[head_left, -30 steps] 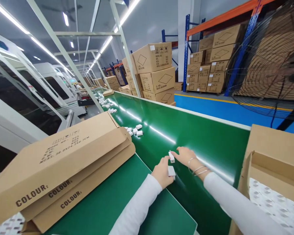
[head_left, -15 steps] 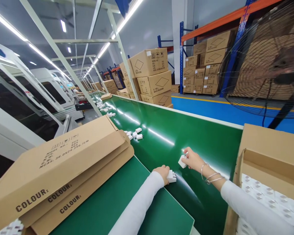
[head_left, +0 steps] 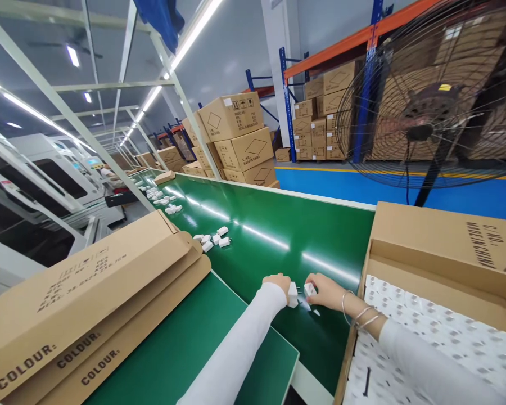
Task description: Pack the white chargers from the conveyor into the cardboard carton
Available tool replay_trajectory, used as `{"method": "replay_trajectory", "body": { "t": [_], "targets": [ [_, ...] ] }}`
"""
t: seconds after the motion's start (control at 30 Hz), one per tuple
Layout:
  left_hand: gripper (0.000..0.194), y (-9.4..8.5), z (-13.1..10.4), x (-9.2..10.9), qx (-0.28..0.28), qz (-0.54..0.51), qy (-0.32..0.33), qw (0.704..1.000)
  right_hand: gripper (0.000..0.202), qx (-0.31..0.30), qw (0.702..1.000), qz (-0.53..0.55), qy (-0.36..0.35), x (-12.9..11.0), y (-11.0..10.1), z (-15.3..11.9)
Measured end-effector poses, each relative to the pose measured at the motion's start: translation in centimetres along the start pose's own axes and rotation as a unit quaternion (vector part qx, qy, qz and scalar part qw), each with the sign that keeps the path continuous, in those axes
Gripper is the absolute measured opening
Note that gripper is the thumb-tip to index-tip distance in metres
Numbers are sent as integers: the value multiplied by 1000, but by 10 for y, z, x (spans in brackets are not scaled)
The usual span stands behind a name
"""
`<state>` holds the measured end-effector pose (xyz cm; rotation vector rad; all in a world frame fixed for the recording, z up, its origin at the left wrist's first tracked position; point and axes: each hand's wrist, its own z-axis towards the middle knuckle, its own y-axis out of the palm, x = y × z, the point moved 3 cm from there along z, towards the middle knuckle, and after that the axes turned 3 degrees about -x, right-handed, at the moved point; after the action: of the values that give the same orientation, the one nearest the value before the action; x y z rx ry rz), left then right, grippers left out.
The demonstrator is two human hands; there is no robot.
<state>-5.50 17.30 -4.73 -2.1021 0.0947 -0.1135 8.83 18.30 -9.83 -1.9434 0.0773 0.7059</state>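
Observation:
Over the green conveyor belt (head_left: 261,211), my left hand (head_left: 278,284) is closed around a white charger plug (head_left: 293,293) with its metal prongs facing right. A second white plug may sit under it; I cannot tell. Just to the right, my right hand (head_left: 324,291) pinches another white charger plug (head_left: 309,290) between thumb and fingers. A small gap separates the two plugs. Below them shows a small pale patch, too unclear to name. Farther up the belt lies a loose group of white charger plugs (head_left: 216,239), with several more beyond.
At right, an open carton (head_left: 373,247) holds rows of white plugs. Flattened cartons (head_left: 109,281) are stacked at left on a green side board (head_left: 202,332). Behind the belt stand stacked boxes (head_left: 244,149) and a large floor fan (head_left: 421,112).
My right hand has come down and left, bringing its plug close beside the one in my left hand. The view has turned right, showing more of the open carton.

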Motion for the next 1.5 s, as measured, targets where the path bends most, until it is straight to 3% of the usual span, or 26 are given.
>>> {"method": "replay_trajectory", "body": {
  "t": [0.23, 0.4, 0.53, 0.63, 0.73, 1.0, 1.23, 1.33, 1.5],
  "targets": [
    [43, 19, 8, -9, 46, -97, 30, 994, 27, -15, 999, -38, 5, -4, 2, -2],
    [40, 28, 5, 4, 76, -184, 77, 977, 29, -30, 998, -54, -20, 2, 2, -3],
    [37, 35, 6, 13, 81, -298, 125, 943, 38, -38, 997, -63, -27, 8, 5, -7],
    [34, 43, 9, 7, 80, -355, 77, 928, 42, -41, 996, -77, -20, 6, 7, -12],
    [34, 48, 12, -4, 75, -334, 31, 939, 36, -40, 995, -89, -15, 0, 8, -17],
    [49, 61, 22, -8, 37, -322, 78, 943, 31, -37, 994, -97, -24, -5, 7, -21],
    [39, 64, 18, 0, 24, -349, 96, 932, 57, -48, 993, -85, -69, -11, 8, -27],
    [39, 68, 19, 1, 12, -384, 83, 919, 56, -56, 992, -93, -67, -16, 8, -31],
    [64, 77, 19, 1, -14, -477, 53, 877, 35, -46, 993, -98, -52, -24, 10, -35]
  ]
}}
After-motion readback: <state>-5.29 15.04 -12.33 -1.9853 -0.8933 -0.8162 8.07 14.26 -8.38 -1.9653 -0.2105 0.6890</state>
